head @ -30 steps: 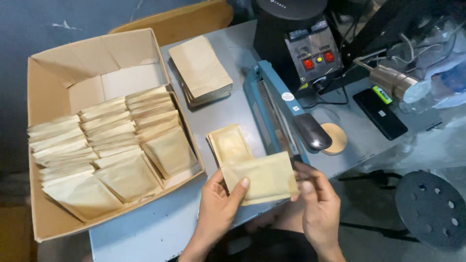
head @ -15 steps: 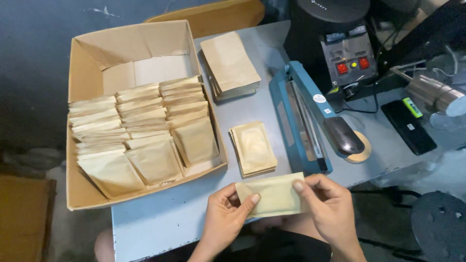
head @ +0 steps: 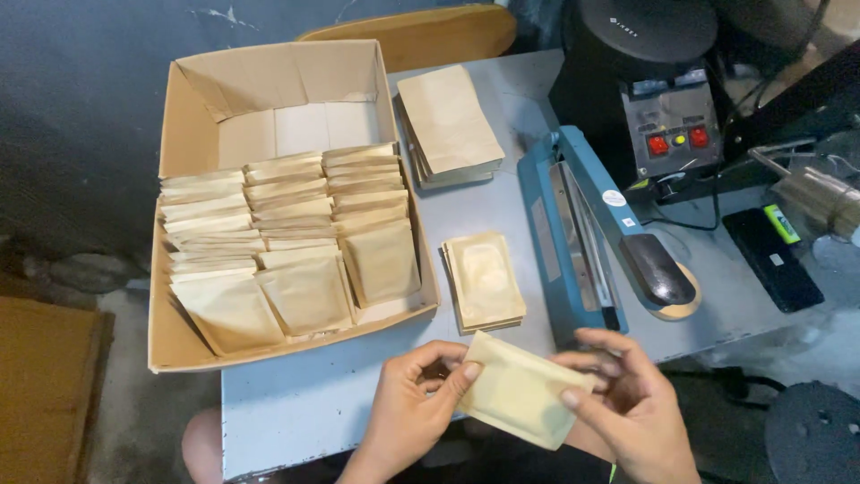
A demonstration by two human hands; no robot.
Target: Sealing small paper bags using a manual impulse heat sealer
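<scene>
I see the cardboard box (head: 184, 134) on the left of the grey table (head: 305, 403), packed with three rows of tan paper pouches (head: 287, 233) overlapping one another, its far end bare. Just beside the box lies a small stack of filled pouches (head: 484, 280), and a taller stack of flat pouches (head: 448, 125) sits further back. My left hand (head: 412, 417) and right hand (head: 627, 403) are together at the table's near edge, both pinching one tan pouch (head: 520, 399) by its ends, thumbs on top, the pouch tilted. A blue heat sealer (head: 582, 224) stands right of the stacks, a black machine (head: 645, 90) behind it, a stool (head: 815, 430) low on the right.
</scene>
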